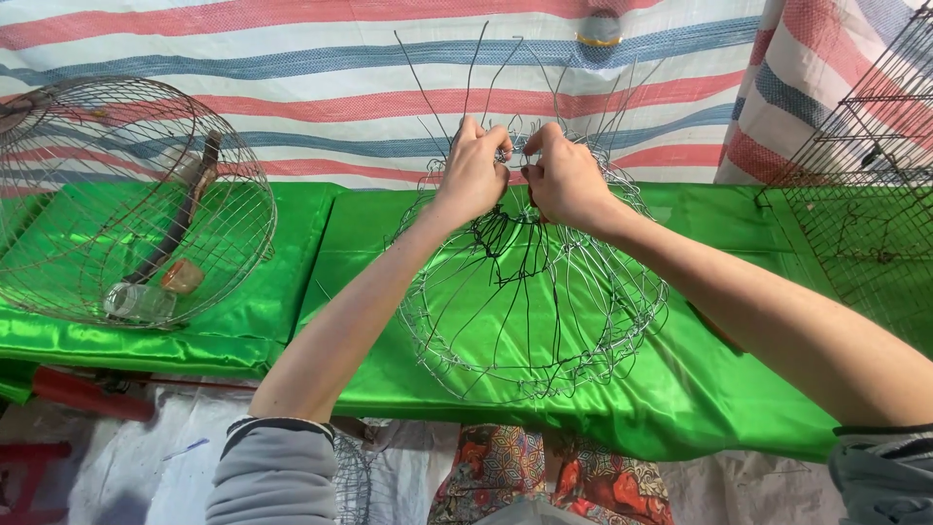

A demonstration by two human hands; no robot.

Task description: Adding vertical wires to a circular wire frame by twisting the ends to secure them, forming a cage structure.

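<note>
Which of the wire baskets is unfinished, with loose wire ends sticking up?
The middle wire basket, gripped at its top by the left hand and right hand. The domed basket at left is fully woven and holds small items.

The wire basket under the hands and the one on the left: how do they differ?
The wire basket in hand is unfinished, with loose wire ends sticking up; the left basket looks closed and domed. The left hand and right hand grip the first; the second lies untouched on its side with tools inside. Both rest on the green cloth.
</note>
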